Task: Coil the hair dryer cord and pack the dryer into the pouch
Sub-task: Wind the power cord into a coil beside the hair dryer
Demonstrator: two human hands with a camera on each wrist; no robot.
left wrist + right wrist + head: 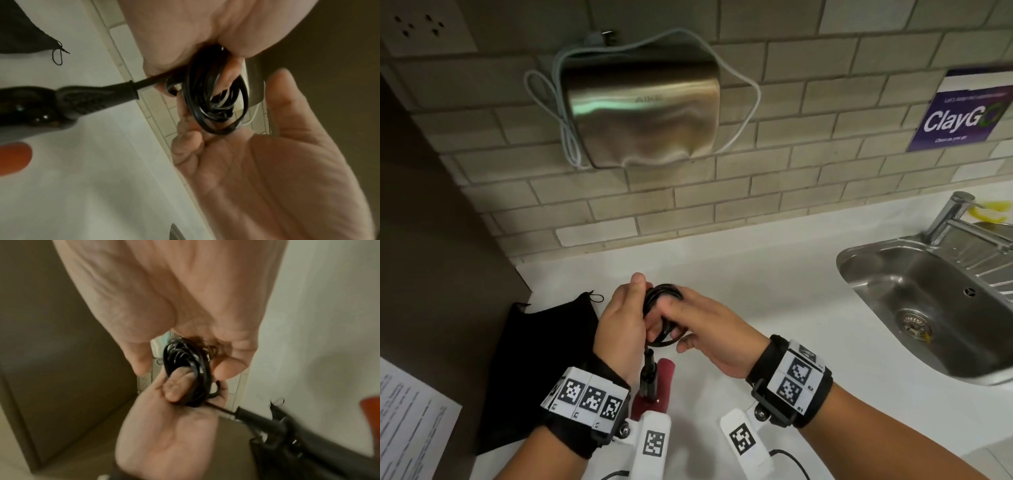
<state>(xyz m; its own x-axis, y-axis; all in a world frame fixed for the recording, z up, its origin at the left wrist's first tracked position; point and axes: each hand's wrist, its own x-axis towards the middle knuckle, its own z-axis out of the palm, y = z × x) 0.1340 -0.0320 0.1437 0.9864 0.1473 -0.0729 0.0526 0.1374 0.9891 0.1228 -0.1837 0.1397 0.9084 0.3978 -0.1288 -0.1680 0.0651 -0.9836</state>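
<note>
While the left hand [619, 325] and right hand [709, 329] clamp the cord coil [662, 315], only wrist views show looped fingers [176, 386].

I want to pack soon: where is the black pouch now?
In the head view the black pouch lies flat on the white counter, just left of the left hand.

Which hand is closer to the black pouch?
Left. The left hand is right beside the pouch, overlapping its edge; the right hand is farther toward the sink.
</note>
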